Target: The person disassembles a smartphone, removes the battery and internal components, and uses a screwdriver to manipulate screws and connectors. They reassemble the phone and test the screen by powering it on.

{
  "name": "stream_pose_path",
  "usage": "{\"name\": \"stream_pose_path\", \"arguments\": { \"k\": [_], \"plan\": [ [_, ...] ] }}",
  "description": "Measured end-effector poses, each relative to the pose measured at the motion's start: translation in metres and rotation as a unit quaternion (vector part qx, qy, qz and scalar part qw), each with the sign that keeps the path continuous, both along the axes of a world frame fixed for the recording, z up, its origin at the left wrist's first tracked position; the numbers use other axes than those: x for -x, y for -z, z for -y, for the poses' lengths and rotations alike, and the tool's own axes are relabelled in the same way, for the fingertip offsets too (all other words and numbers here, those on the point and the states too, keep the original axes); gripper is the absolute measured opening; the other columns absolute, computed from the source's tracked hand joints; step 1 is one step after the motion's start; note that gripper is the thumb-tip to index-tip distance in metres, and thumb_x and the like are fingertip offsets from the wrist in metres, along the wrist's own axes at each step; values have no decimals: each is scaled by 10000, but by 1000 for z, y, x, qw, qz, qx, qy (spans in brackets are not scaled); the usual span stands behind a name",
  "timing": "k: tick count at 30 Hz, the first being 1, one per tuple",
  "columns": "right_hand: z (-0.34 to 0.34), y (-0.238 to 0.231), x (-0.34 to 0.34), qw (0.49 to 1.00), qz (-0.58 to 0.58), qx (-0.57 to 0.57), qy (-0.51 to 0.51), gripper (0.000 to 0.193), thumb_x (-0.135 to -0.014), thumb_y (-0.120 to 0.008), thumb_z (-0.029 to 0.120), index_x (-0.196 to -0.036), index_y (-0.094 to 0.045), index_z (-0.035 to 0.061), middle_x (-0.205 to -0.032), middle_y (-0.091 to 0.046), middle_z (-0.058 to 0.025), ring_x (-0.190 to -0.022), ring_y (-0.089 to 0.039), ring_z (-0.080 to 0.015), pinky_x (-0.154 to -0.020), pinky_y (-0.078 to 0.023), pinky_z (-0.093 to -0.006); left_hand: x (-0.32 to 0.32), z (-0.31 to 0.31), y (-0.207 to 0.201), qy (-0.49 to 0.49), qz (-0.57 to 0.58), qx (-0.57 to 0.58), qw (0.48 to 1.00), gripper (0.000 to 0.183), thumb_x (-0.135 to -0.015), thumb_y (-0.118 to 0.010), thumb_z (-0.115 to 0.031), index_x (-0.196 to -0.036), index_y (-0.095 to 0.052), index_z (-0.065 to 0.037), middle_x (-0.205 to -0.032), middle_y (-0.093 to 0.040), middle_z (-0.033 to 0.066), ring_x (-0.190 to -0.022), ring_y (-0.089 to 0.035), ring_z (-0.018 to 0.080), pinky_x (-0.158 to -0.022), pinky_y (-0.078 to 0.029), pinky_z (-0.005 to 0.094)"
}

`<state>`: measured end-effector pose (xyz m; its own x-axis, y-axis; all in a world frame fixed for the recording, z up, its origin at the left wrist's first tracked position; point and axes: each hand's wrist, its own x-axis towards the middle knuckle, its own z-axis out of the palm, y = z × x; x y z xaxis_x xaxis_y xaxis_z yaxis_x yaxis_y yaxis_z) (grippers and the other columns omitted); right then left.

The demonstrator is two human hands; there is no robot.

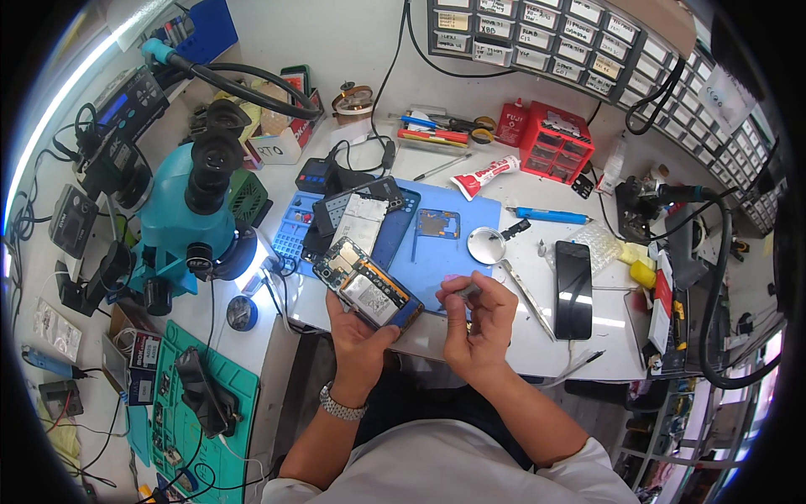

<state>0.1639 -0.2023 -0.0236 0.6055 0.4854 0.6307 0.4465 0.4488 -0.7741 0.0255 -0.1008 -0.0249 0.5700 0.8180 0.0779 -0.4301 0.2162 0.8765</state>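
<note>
A white shirt (470, 462) fills the foreground; beyond, the left hand (357, 344) grips an opened phone (369, 294) at the table (529, 357) edge, slanting lengthwise, camera end upper-left; the right hand (481, 326) pinches a small grey piece (464, 291).

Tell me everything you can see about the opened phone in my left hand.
The opened phone, inner side up, shows a silvery battery, an orange strip along its far side and circuit parts at the upper-left end. It slants toward the picture's lower right, near the front edge of the bench; your left hand grips its near side.
</note>
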Motion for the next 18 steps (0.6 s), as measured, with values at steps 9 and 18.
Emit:
{"name": "stream_pose_path", "arguments": {
  "k": [9,18],
  "plan": [
    [9,-35,-5,946,-88,308,-53,206,-1040,-765,203,-1135,-818,27,-912,-728,-20,-742,-584,-62,-639,-440,-243,-9,6,-24,-19,16,23,999,846,-860,-790,172,-1552,-367,-68,-1311,-679,139,-1179,-720,229,-1036,-609,390],
    [17,-45,-7,917,-128,360,-114,206,-1007,-813,207,-1094,-828,20,-824,-757,17,-649,-520,-7,-563,-398,-228,-9,16,-36,-47,26,27,998,790,-857,-810,166,-1500,-407,-53,-1265,-703,127,-1157,-741,227,-995,-645,380]
  ]
}}
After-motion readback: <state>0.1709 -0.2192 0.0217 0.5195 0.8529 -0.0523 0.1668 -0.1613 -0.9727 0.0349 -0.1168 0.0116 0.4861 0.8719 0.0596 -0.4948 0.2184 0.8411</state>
